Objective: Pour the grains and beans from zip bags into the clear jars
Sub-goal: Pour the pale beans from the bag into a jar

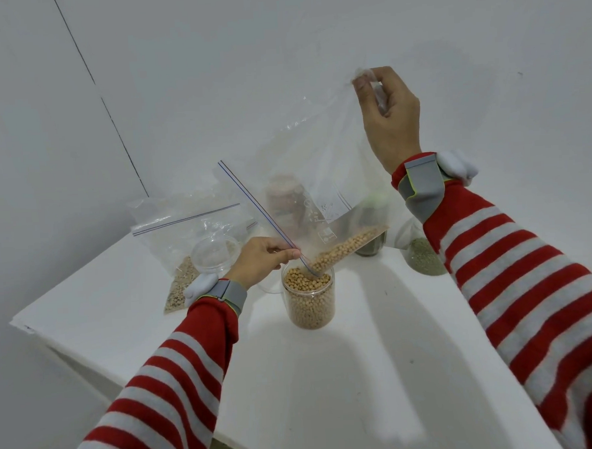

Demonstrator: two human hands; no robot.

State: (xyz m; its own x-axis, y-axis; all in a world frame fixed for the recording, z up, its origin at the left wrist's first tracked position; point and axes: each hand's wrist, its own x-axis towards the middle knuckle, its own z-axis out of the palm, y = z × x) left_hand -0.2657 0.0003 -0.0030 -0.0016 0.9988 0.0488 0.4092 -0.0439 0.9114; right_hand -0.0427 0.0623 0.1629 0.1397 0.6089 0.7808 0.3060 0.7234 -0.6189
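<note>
Both hands held one large clear plastic zip bag [318, 161] with a blue seal line. Left hand [258, 260] pinched the seal edge low, right at the mouth of the clear round jar [310, 299] – presumably to steer the opening. Right hand [390, 116] pinched the bag's bottom corner, fingers curled round the film, raised high and well apart from the left. With the bag tilted this steeply, the tan round beans [347, 249] lay gathered along its lower edge, running down towards the jar mouth.

Jar stood on the white surface [330, 377], filled with the same beans nearly to the rim. Judgement: pour close to done; only a small strip of beans was in the bag.

Left of the hands lay a second clear zip bag [185, 230] with pale speckled grain in its corner, and a clear round lid [215, 254] in front of it – likely this jar's. Behind and to the right stood a jar of dark green contents [371, 244] and a jar of pale green grain [423, 259], partly hidden.
</note>
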